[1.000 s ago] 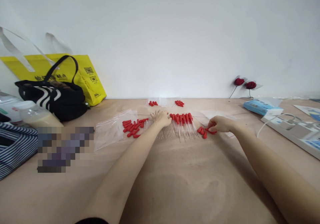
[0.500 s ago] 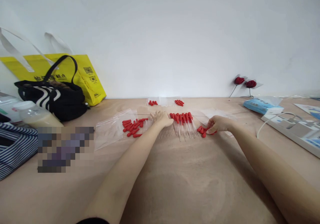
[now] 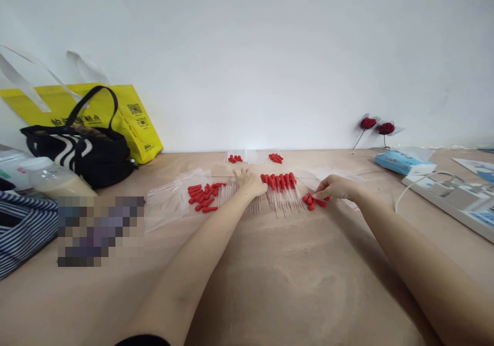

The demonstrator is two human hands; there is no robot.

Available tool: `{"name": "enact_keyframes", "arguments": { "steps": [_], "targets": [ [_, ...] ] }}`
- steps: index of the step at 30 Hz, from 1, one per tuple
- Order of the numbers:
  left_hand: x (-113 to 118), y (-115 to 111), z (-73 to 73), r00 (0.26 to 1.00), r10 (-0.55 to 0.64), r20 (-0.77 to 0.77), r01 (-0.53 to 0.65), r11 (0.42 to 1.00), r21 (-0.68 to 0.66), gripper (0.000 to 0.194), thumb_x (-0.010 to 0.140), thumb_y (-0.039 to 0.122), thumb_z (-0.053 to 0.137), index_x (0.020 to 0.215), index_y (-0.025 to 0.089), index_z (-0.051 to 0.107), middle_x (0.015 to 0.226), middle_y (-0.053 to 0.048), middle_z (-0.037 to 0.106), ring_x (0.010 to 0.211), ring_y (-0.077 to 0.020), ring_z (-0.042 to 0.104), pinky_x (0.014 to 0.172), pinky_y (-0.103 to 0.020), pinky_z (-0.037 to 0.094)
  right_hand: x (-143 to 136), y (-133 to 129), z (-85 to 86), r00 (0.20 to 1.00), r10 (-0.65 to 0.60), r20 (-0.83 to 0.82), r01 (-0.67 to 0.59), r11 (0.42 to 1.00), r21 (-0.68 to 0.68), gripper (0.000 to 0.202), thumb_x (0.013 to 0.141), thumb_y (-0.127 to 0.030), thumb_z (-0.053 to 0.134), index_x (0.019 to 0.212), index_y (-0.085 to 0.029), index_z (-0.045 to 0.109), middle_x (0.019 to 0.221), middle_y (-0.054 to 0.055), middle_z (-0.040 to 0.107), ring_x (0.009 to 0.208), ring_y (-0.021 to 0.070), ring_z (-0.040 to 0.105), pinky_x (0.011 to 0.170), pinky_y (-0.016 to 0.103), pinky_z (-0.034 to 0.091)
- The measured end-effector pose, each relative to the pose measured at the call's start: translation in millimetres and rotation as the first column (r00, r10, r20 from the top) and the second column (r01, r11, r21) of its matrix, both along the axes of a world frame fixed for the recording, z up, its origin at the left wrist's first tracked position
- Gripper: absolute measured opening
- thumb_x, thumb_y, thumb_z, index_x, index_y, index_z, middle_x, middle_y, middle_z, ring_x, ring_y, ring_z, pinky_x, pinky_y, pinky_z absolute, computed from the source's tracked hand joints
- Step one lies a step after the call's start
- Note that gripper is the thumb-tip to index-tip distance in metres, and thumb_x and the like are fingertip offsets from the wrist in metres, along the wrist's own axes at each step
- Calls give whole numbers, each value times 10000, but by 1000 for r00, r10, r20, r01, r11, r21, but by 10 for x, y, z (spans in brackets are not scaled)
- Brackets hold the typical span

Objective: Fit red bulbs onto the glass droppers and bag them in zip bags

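Note:
My left hand rests on a row of clear glass dropper tubes, its fingers spread; the palm hides part of the row. Beside its thumb lie several droppers with red rubber bulbs fitted on their far ends, tubes pointing toward me. At the small pile of loose red rubber bulbs on the right, my right hand is closed in a pinch, its fingertips at a bulb. A larger heap of loose bulbs lies left of the bare tubes.
Clear plastic bags lie at left and behind my right hand. Another bag with red bulbs sits by the wall. Left stand a bottle, black bag and yellow bag; right, a tissue pack and power strip.
My right hand has lifted slightly and shifted a little left over the bulb pile, its fingertips pinched. The left hand stays on the tubes. The whole view has shifted slightly.

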State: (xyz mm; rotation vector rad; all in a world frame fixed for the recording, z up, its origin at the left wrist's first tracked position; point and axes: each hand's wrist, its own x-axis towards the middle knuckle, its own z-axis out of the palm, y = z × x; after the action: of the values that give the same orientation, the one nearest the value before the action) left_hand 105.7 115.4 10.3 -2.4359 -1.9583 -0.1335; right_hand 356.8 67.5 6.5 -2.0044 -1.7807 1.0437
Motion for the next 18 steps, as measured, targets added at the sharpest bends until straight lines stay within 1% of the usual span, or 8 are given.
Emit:
{"name": "enact_keyframes", "arguments": {
  "steps": [3,5,9,12,14,16,18],
  "targets": [
    [42,-16,20,1000,7,-9,-7,1000,11,336,674,356,505,923,172,638,1140,-122,539,1148,-326,333,983,-529,53,-41,-15,33,1000,-29,7,29,999,27,214,511,-354,699,574,-159,639,558,20,595,574,141,519,529,240,398],
    [56,-15,17,1000,16,3,-16,1000,11,313,671,331,512,907,171,641,1124,-129,552,1139,-326,344,974,-527,81,-70,-29,53,999,-31,10,30,999,38,202,531,-350,686,573,-159,635,570,24,599,591,149,530,540,244,406],
    [22,22,47,996,40,77,-39,999,-18,271,702,329,481,843,160,640,1053,-145,588,1076,-331,418,909,-517,221,-106,-57,77,999,1,36,-3,998,55,190,589,-347,645,594,-157,636,576,32,599,600,159,540,539,251,416],
    [-60,13,183,987,30,159,-24,999,-38,268,764,341,407,786,175,617,971,-110,619,1029,-306,470,846,-467,318,-129,-78,93,999,30,31,-32,997,68,175,630,-334,614,618,-159,621,588,28,595,599,149,535,540,242,416],
    [-150,-64,316,976,-15,216,22,999,-30,292,813,318,335,779,179,589,935,-83,627,983,-265,503,814,-416,355,-176,-94,110,999,36,4,-36,991,129,182,670,-341,579,645,-161,592,594,20,582,578,132,518,528,233,407],
    [-277,-214,426,961,-80,264,84,996,-5,279,845,284,287,828,179,546,940,-59,627,925,-213,530,804,-370,368,-274,-118,127,998,47,-53,-32,968,251,204,719,-365,528,686,-165,552,600,11,559,559,117,500,516,223,400],
    [-435,-422,457,943,-146,299,148,989,16,224,861,264,280,881,190,491,920,-24,633,851,-165,550,815,-342,363,-434,-159,132,989,75,-127,-21,923,385,225,762,-390,474,732,-171,514,627,4,541,557,109,497,513,217,404]
  ]
}}
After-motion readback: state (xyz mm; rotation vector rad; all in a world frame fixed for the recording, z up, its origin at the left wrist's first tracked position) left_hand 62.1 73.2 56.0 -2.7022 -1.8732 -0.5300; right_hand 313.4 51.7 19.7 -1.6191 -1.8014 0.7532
